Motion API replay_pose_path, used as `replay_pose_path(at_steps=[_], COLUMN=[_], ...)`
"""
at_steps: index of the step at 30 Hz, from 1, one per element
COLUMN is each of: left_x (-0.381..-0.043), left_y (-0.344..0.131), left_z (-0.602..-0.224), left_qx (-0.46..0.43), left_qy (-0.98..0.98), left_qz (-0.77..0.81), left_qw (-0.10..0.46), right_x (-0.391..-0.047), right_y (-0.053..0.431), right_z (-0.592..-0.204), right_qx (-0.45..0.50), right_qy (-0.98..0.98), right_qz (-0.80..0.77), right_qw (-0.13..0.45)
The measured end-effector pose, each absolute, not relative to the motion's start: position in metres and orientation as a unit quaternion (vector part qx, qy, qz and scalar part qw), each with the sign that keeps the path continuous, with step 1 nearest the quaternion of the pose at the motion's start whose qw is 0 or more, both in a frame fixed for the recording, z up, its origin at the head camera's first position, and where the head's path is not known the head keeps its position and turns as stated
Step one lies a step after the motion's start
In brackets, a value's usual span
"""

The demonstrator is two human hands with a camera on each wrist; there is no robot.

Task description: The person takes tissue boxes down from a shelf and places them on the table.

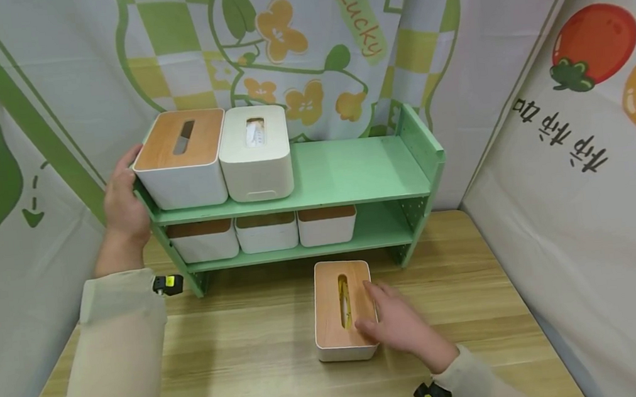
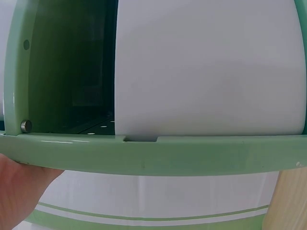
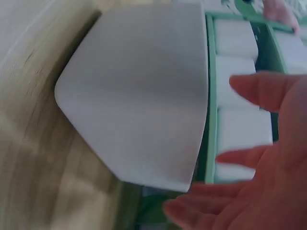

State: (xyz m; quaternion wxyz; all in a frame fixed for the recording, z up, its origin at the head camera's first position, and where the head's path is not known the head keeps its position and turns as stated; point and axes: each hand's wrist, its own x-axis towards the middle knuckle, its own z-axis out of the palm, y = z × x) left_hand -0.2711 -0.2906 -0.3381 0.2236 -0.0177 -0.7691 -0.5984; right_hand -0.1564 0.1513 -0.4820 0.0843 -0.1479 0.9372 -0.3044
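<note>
On the table stands a white tissue box [image 1: 328,311] with a wood-look lid, something yellow showing in its slot. My right hand [image 1: 397,321] is over its right edge, fingers spread; in the right wrist view the fingers [image 3: 254,88] extend beside the box's blurred white wall [image 3: 139,91]. Whether they touch the lid is unclear. At the left end of the green shelf [image 1: 361,169], my left hand [image 1: 126,209] rests against the side panel [image 2: 144,155], beside a larger wood-lidded tissue box [image 1: 180,185]. Its fingertips are partly hidden by that box's corner.
A cream tissue box [image 1: 259,172] stands next to the larger one on the upper tier. The lower tier bears three boxes [image 1: 267,234] in a row. Behind the shelf hangs a patterned curtain [image 1: 305,48]; printed cloth [image 1: 593,231] encloses the right side.
</note>
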Motion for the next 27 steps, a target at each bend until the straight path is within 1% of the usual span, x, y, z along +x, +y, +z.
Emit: replay_pose_path(at_steps=[2,4,7,16,19,22,27], left_x=[-0.271,-0.270,-0.270,-0.271,-0.272,-0.273,-0.273], left_y=[-0.290,-0.290,-0.290,-0.291,-0.290,-0.291,-0.293], left_z=[-0.338,-0.338,-0.338,-0.339,-0.340,-0.341,-0.340], left_qx=[-0.017,-0.017,-0.016,-0.007,-0.008,-0.011,-0.009], left_qy=[-0.770,-0.771,-0.770,-0.773,-0.771,-0.769,-0.770], left_qz=[-0.598,-0.597,-0.599,-0.595,-0.598,-0.600,-0.597], left_qw=[0.223,0.223,0.222,0.220,0.219,0.220,0.225], right_x=[-0.152,-0.149,-0.146,-0.143,-0.141,-0.137,-0.130], right_y=[0.147,0.145,0.143,0.151,0.153,0.150,0.139], right_z=[-0.482,-0.483,-0.485,-0.471,-0.465,-0.462,-0.462], right_qx=[-0.207,-0.252,-0.285,-0.278,-0.269,-0.271,-0.278], right_qy=[0.945,0.946,0.944,0.950,0.954,0.954,0.952], right_qz=[-0.243,-0.194,-0.153,-0.117,-0.108,-0.100,-0.085], right_qw=[0.066,0.061,0.067,0.081,0.077,0.075,0.091])
